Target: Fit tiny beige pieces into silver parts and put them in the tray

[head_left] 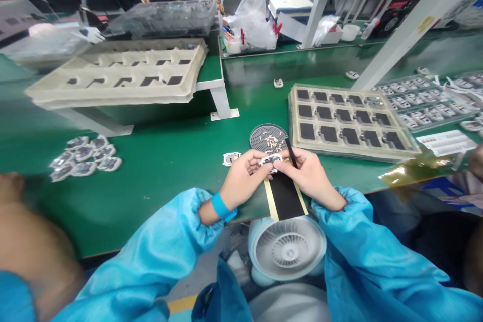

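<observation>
Hands: left hand (241, 178) and right hand (307, 176) together, both pinching a small silvery part (268, 161).
Right hand also: black stick (291, 153).
Beneath: black strip (286, 197) on green surface (166, 161).
Just beyond: round perforated disc (268, 138).

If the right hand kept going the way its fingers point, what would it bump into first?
Likely the small silvery part pinched between both hands; the right hand points left toward the left hand just beyond.

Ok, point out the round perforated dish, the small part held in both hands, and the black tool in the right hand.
round perforated dish (260, 136): head view, on its bare mesh left of the screws.
small part (268, 161): head view, on its middle, between the fingertips.
black tool (291, 151): head view, on the shaft above the right hand (307, 173).
</observation>
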Demonstrator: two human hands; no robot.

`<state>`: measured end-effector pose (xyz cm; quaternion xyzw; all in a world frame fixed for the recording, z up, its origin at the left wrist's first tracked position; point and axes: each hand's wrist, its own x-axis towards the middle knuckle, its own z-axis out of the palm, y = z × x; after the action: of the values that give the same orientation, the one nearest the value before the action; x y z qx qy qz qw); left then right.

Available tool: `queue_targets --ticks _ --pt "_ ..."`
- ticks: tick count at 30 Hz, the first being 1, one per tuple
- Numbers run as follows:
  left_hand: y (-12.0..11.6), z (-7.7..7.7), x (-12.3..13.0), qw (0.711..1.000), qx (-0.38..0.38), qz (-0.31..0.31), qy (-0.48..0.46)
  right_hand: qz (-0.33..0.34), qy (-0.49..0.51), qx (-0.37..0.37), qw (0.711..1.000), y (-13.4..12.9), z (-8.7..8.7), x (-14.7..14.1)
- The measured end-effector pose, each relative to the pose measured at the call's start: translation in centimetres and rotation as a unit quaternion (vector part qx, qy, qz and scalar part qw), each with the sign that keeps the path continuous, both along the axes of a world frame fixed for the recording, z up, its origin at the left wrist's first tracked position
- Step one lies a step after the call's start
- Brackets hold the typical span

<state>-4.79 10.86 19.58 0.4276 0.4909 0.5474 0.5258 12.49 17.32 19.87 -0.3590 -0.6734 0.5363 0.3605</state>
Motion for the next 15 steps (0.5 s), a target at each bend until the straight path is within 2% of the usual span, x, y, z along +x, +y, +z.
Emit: queue_targets --ticks 9,15 --pt "-0.6 0.7 0.3 0.998 0.029 0.042 0.038 -0.049 0.063 0.0 0.997 -1.5 -0.8 -1.2" --pt "-0.8 0.5 0.5 0.991 0.06 0.084 0.083 -0.069 0.071 0.016 0.995 -1.6 -1.1 -1.7"
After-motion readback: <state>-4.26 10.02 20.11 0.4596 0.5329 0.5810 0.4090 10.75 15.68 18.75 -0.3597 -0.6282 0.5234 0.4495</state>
